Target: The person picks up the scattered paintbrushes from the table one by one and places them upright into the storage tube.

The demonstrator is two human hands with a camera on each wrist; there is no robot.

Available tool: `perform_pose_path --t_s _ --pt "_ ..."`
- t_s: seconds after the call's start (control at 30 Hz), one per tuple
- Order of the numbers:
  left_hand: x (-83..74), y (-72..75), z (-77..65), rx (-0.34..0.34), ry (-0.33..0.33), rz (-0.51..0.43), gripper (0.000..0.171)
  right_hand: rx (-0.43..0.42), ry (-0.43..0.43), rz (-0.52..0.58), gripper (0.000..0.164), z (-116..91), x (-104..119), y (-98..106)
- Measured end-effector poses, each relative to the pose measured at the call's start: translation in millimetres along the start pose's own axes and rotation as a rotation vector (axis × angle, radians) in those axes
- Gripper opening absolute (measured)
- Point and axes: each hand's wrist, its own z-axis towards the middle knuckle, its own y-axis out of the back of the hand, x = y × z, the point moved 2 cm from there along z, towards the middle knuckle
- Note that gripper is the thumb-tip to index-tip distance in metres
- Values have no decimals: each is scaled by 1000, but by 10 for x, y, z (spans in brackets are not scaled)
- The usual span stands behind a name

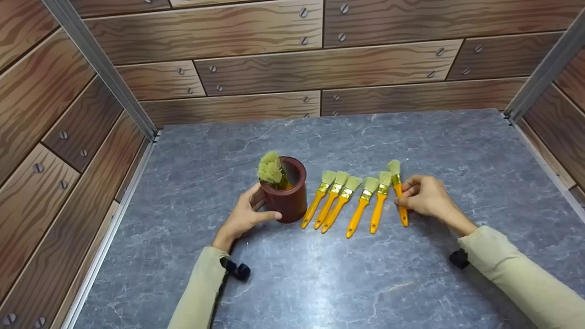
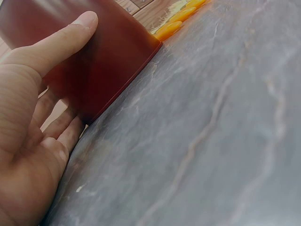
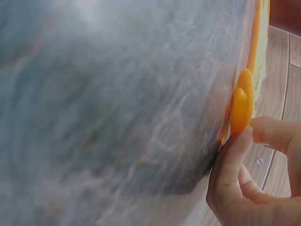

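Observation:
A brown-red cup (image 1: 292, 203) stands upright on the table, with at least one pale-bristled brush (image 1: 270, 169) leaning inside it. My left hand (image 1: 244, 214) holds the cup from its left side; in the left wrist view the thumb lies across the cup's wall (image 2: 115, 66) and the other fingers pass behind it. To the right, several paintbrushes with orange handles lie in a row, bristles pointing away. My right hand (image 1: 427, 196) pinches the handle of the rightmost paintbrush (image 1: 398, 188) between thumb and fingers. Its orange handle end (image 3: 242, 110) appears in the right wrist view.
Between the cup and the right hand lie the other paintbrushes, among them a middle one (image 1: 358, 214). The grey marbled table (image 1: 320, 283) is bounded by wood-patterned walls (image 1: 256, 32) at the back and sides, with metal posts (image 1: 105, 68) at the corners.

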Motion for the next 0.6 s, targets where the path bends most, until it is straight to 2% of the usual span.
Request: perform_pose_path --t_s 0.37,0.6 --pt "-1 7 -11 5 -9 -5 94 -37 29 133 38 -29 154 280" --pt "-4 6 -1 4 -12 -2 92 -57 103 310 41 14 367 437"
